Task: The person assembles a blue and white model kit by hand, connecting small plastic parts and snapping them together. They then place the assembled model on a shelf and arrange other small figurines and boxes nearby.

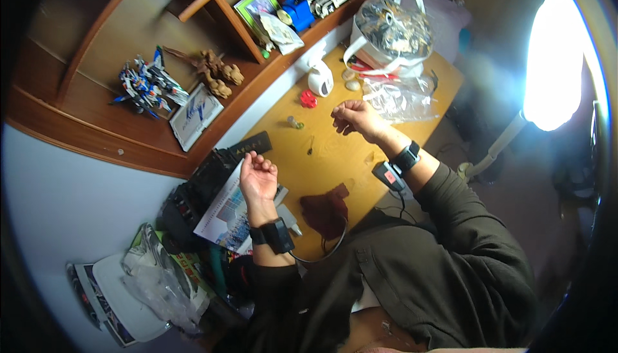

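Observation:
My left hand [259, 176] is raised palm up over the desk's left side, fingers slightly bent and nothing seen in it. Farther right, my right hand [359, 120] is above the desk, its fingers curled in toward the thumb; whatever may be between the fingertips is too small to make out. Between the hands, a small dark item on a thin cord [310, 150] shows against the wooden desk [341, 163]. Beyond it are a small clear bottle [295, 122], a red knobbly object [308, 99] and a white rounded device [320, 81]. A dark red cloth [325, 211] lies nearer me.
A white-handled bag [393, 31] and clear plastic packaging [399, 98] occupy the far right. A wooden shelf [212, 118] with models and a frame runs along the left. Printed paper [222, 218] lies beside my left forearm. A bright lamp [553, 63] stands at right. Cables hang from both wrists.

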Motion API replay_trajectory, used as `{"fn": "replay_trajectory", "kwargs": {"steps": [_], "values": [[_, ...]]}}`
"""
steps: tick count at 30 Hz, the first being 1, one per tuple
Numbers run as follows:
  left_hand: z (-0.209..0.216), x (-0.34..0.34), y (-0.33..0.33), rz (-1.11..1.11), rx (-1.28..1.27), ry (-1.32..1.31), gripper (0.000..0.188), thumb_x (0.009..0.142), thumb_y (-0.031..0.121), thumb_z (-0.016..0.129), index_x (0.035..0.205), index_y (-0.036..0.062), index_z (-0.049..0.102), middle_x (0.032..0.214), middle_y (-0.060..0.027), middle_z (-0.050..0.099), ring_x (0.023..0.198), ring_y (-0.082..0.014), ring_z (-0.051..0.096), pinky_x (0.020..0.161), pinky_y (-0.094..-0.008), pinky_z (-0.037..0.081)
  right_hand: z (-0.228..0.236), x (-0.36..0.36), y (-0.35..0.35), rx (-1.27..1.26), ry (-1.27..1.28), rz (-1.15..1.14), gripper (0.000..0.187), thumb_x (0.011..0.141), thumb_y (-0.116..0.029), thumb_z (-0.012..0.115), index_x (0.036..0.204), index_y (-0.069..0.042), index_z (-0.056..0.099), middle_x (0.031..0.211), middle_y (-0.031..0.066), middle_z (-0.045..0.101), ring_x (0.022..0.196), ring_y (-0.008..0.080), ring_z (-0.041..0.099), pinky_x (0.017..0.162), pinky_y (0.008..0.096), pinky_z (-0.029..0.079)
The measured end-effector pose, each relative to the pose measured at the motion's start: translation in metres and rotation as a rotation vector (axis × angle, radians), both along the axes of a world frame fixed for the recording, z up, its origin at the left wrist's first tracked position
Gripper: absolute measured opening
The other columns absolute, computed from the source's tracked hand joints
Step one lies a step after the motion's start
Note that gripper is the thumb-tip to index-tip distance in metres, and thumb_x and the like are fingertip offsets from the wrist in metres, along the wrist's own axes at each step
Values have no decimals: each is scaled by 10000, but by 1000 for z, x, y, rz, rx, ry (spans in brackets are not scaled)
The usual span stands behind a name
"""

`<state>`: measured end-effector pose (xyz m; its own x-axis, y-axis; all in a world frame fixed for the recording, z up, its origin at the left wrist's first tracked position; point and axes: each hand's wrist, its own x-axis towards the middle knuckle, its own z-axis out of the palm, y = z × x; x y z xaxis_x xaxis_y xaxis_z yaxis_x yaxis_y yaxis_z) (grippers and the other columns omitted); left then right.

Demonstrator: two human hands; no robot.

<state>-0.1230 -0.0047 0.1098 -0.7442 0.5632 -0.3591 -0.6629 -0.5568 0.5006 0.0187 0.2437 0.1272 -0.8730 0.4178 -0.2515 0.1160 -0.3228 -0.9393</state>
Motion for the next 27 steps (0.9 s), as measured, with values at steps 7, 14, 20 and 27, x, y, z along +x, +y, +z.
{"fn": "replay_trajectory", "kwargs": {"steps": [7, 14, 20, 27], "values": [[-13, -2, 3, -43, 18, -47, 141, 860, 234, 562, 825, 102, 599, 683, 1, 535, 601, -137, 457, 585, -286, 373, -29, 30, 14, -115, -87, -117, 169, 863, -228, 563, 840, -62, 589, 708, 29, 621, 602, 120, 598, 545, 243, 466], [-30, 4, 27, -105, -29, -91, 144, 858, 237, 562, 796, 107, 576, 684, 2, 532, 601, -138, 461, 580, -287, 376, -51, 45, 25, -117, -133, -154, 167, 868, -234, 554, 838, -71, 579, 696, 21, 620, 588, 115, 593, 535, 244, 467], [-33, 5, 50, -109, -71, -87, 141, 857, 242, 563, 812, 109, 572, 686, 4, 530, 600, -142, 462, 576, -293, 381, -67, 47, 48, -135, -208, -203, 143, 854, -220, 574, 834, -78, 572, 699, 18, 621, 581, 111, 593, 530, 247, 473], [-48, 8, 60, -113, -124, -108, 129, 849, 233, 568, 826, 106, 568, 702, 0, 525, 609, -143, 460, 587, -293, 380, -105, 52, 71, -152, -286, -272, 108, 836, -190, 586, 851, -83, 575, 706, 26, 621, 553, 116, 591, 516, 250, 477]]}}
